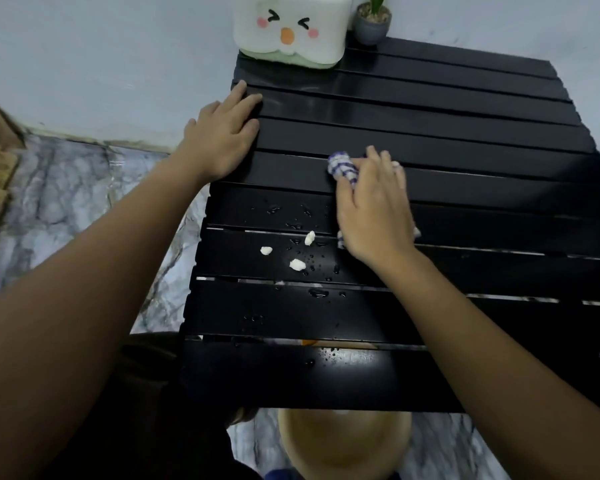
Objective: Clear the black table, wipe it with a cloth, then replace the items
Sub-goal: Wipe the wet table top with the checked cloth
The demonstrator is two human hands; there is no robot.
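Nearest the lens, at six o'clock below the table edge, sits a tan bowl [343,445] on the floor, probably placed to catch what gets swept off. On the black table [465,133] the right hand [374,216] presses flat, fingers curled over a blue-checked cloth [342,167] near the centre, poised just above the white crumbs [297,264] and water drops [317,292] at its seven o'clock. The left hand [222,136] lies open and empty on the nine o'clock edge, seemingly steadying the table, while a tissue box [290,29] and small plant pot [372,24] remain at twelve o'clock.
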